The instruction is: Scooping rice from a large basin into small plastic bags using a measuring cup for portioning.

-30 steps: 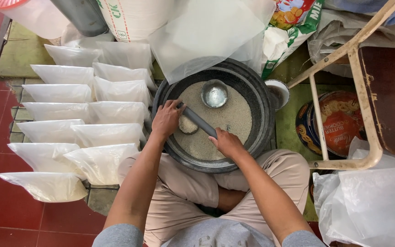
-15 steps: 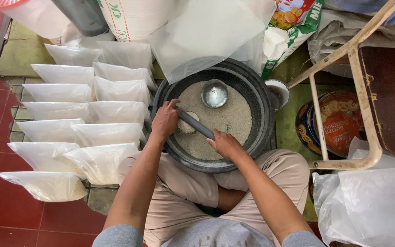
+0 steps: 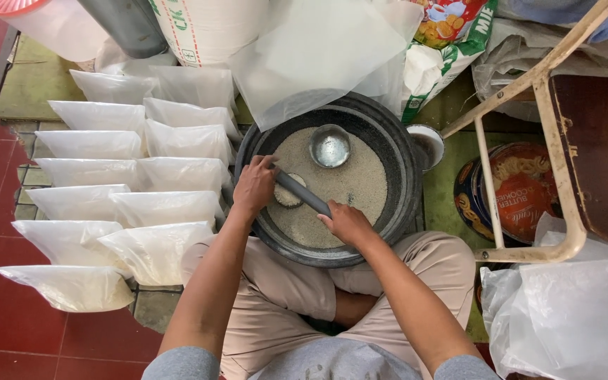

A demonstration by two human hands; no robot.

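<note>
Holding a full cup (image 3: 289,191) of grain steady, your left hand (image 3: 254,188) curls its fingers closed around the cup's rim, just above the grain inside the dark basin (image 3: 397,163). Your right hand (image 3: 346,222) grips a grey stick (image 3: 302,193) laid across the cup's mouth, seemingly to level it. Both forearms reach forward over your crossed legs, wrists low. A metal bowl (image 3: 330,146) sits beyond your fingers; filled bags (image 3: 155,250) lie left of them.
</note>
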